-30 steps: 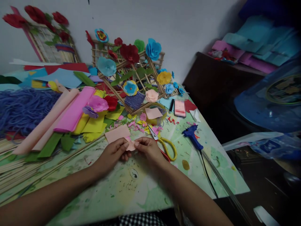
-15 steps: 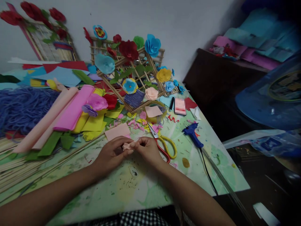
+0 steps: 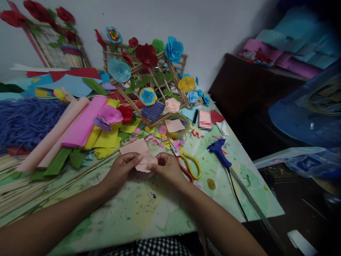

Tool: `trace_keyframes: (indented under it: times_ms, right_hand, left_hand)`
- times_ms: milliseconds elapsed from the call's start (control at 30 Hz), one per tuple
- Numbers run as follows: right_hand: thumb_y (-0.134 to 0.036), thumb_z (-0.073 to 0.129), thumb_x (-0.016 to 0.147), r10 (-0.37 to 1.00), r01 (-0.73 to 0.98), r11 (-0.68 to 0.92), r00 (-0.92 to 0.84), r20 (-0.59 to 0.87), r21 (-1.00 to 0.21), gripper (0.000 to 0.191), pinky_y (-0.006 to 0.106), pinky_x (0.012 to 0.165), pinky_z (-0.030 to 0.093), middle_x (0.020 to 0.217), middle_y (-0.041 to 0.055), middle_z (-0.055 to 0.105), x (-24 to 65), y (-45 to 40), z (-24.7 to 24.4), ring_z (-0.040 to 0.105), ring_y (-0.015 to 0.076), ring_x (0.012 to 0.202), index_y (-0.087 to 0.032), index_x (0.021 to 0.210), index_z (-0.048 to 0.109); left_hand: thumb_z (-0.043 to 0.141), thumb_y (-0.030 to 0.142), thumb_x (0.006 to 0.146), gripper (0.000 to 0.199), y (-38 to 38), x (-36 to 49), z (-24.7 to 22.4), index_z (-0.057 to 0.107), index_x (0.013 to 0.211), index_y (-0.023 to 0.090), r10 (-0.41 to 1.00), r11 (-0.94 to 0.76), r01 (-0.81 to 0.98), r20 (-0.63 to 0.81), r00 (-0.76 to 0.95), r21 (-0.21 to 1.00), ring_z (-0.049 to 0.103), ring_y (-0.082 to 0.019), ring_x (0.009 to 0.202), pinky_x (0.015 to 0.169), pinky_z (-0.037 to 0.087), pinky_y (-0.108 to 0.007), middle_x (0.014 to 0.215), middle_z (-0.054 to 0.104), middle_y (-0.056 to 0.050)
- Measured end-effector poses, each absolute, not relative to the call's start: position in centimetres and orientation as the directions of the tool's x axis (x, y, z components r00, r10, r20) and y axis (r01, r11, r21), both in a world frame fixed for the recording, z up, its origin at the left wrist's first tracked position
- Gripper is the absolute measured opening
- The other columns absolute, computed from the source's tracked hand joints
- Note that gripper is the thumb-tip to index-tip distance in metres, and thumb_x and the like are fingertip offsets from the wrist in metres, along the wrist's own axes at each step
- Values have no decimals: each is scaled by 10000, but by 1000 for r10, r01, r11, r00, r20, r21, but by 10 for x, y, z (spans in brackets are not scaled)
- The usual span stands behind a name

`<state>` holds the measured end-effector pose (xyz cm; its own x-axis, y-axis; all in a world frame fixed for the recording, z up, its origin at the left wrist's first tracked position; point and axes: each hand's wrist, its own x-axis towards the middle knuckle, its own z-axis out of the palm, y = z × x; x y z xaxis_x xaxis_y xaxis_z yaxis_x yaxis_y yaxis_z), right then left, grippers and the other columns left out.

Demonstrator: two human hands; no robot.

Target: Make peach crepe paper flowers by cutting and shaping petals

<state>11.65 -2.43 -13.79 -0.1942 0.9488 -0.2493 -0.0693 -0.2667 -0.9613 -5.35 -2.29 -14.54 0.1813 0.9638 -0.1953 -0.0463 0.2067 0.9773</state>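
A pale pink paper piece [image 3: 146,162] with a wavy edge is spread between my two hands, above the green patterned table [image 3: 165,213]. My left hand [image 3: 125,167] pinches its left side between thumb and fingers. On the right side, my right hand [image 3: 167,167] grips the same piece. Just behind my left hand lies a flat pale pink sheet [image 3: 134,146]. Scissors [image 3: 184,159] with one red and one yellow handle loop rest open beside my right hand. Pink and yellow scraps [image 3: 154,141] lie behind the hands.
A blue glue gun [image 3: 220,151] with a black cord lies at the right. Behind stands a stick lattice with paper flowers [image 3: 146,57]. Paper rolls [image 3: 55,133], blue yarn [image 3: 29,121] and thin sticks [image 3: 23,188] fill the left side. A dark cabinet [image 3: 247,78] stands behind right.
The pale pink piece, crumpled and mostly hidden by my fingers before, is now opened out flatter. My left hand has shifted slightly left, its thumb now on top of the paper.
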Motion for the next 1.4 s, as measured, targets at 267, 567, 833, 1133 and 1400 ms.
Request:
trace_keyframes:
  times_ms: [267, 567, 833, 1133, 1400]
  right_hand:
    - [-264, 656, 592, 974, -74, -196, -128, -185, -978, 196, 214, 507, 328, 593, -49, 514, 117, -22, -143, 440, 86, 514, -179, 730, 546]
    - [-135, 721, 531, 942, -2, -238, -245, -230, -971, 447, 224, 521, 404, 625, -70, 551, 114, -26, -140, 525, 104, 537, -196, 942, 556]
    - [-206, 690, 579, 966, -219, -223, -177, -186, -950, 440, 234, 534, 442, 700, -45, 599, 119, -19, -151, 567, 103, 537, -196, 976, 499]
    - [-182, 666, 579, 975, -226, -195, -148, -164, -955, 377, 217, 528, 422, 673, -51, 580, 116, -20, -152, 538, 87, 536, -185, 931, 530]
    - [-209, 683, 592, 990, -241, -138, -51, -129, -961, 315, 216, 554, 439, 654, -53, 574, 119, -18, -145, 540, 87, 562, -193, 883, 565]
  left_hand:
    - [645, 386, 737, 208, -20, -54, -140, 682, 729, 182, 967, 48, 172, -89, 240, 984, 551, -177, 706, 622, 418, -244, 722, 635, -18]
    - [593, 433, 783, 298, -22, -51, -134, 642, 639, 177, 967, -11, 261, -56, 247, 965, 551, -173, 675, 603, 413, -242, 695, 618, -22]
    - [635, 475, 763, 342, -21, -52, -141, 591, 609, 173, 965, 166, 54, -174, 196, 985, 453, -118, 532, 483, 362, -211, 566, 523, 27]
    - [708, 421, 657, 283, -19, -52, -134, 655, 695, 146, 948, 145, 166, -185, 258, 975, 542, -156, 613, 548, 410, -233, 645, 622, -14]
    - [670, 415, 678, 275, -19, -52, -137, 636, 689, 142, 938, 192, 173, -233, 257, 966, 507, -134, 571, 520, 384, -226, 618, 591, 3]
